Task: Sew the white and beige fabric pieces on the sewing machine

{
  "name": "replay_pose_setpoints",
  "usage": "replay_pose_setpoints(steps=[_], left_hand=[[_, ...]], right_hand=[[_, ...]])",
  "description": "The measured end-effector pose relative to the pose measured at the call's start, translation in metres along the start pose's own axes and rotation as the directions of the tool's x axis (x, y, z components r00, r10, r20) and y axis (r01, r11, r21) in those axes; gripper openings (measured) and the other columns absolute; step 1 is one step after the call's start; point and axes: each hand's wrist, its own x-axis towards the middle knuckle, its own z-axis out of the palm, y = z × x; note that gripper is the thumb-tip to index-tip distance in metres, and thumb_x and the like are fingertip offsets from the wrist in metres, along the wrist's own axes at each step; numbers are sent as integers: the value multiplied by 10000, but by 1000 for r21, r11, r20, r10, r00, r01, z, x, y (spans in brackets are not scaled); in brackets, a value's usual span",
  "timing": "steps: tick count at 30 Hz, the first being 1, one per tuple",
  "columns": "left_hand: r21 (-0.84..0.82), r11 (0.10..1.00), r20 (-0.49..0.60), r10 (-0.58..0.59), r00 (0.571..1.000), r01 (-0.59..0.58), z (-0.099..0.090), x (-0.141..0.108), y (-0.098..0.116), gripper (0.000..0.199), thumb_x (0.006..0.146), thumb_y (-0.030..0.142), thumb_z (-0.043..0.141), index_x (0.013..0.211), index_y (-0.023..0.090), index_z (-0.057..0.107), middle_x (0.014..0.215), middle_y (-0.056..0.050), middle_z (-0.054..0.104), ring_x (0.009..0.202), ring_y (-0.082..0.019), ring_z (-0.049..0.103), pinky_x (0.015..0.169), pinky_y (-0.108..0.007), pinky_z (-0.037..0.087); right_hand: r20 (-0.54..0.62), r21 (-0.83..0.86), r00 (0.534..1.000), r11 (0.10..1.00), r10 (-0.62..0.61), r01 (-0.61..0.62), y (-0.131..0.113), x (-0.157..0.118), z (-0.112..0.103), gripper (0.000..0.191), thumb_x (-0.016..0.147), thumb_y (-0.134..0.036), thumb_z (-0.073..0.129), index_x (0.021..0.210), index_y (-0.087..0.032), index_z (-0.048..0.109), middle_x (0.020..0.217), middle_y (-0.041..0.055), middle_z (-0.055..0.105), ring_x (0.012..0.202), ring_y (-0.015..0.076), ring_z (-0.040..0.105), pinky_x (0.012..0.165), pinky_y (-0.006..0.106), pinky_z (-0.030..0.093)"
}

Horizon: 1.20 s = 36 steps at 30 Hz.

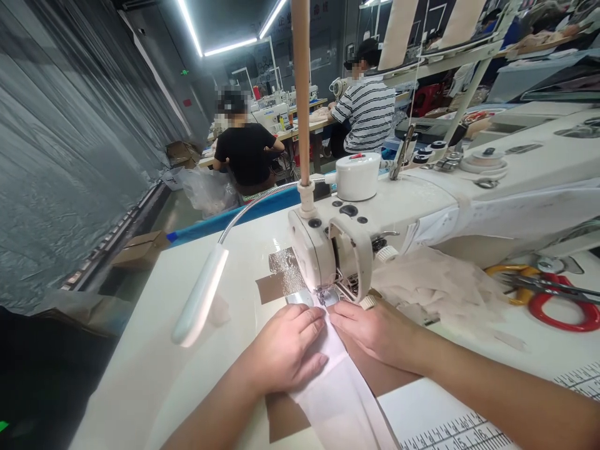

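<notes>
My left hand [289, 340] and right hand [368, 328] lie open, not gripping, over the pale cloth [335, 387]; light, even pressure should guide it straight.

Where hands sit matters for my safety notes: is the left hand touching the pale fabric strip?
Touching. The head view shows the left hand with its thumb and fingertips resting on the pale fabric strip, with no gap visible.

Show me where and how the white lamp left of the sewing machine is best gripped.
Probably around the middle of the lamp head, from its left: it is long and slim, hangs aslant, and that side looks unobstructed. The curved metal neck joins its upper end, making that the poorer grip.
</notes>
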Motion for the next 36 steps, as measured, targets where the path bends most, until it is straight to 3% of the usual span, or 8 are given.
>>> replay_pose_setpoints(steps=[6, 12, 23, 31, 36], left_hand=[[-2, 1000, -45, -7, 999, 7, 2, -3, 4, 473, 837, 411, 541, 1195, 103, 543, 1222, -141, 592, 1021, -281, 550, 907, -422, 474], [44, 999, -90, 9, 996, -5, 6, -5, 0, 472, 845, 476, 539, 1178, 141, 526, 1220, -110, 598, 1016, -252, 562, 923, -375, 465], [26, 1000, -66, 13, 998, -11, 2, -4, 2, 528, 863, 458, 525, 1257, 107, 509, 1174, -154, 599, 1012, -279, 547, 891, -416, 468], [4, 1000, -74, -1, 997, 1, 5, -6, 1, 557, 872, 436, 505, 1328, 116, 487, 1286, -173, 556, 1040, -303, 537, 880, -470, 478], [13, 1000, -39, -15, 999, 15, 4, -5, 4, 568, 871, 412, 519, 1327, 74, 497, 1322, -180, 545, 1067, -317, 524, 919, -482, 472]], right_hand=[[-3, 12, 1000, 1000, 21, -21, -6, -3, 1, 353, 761, -10, 415, 971, -193, 632, 824, 49, 618, 707, 183, 535, 640, 293, 426], [-97, -11, 995, 1000, -24, 23, 1, -5, 16, 328, 756, -22, 412, 892, -221, 634, 849, 59, 647, 707, 192, 561, 639, 297, 461], [-6, -45, 1000, 999, -23, 23, -7, 1, -4, 331, 809, -20, 417, 1008, -161, 640, 850, 66, 642, 803, 197, 571, 657, 291, 462], [-23, -52, 1000, 999, -17, 16, -2, -4, 9, 294, 788, -31, 467, 984, -168, 638, 828, 56, 616, 763, 180, 563, 636, 270, 444], [-1, -45, 1000, 999, 2, -3, -4, -3, 4, 282, 796, -21, 453, 953, -166, 638, 810, 50, 602, 757, 175, 562, 661, 271, 441]])
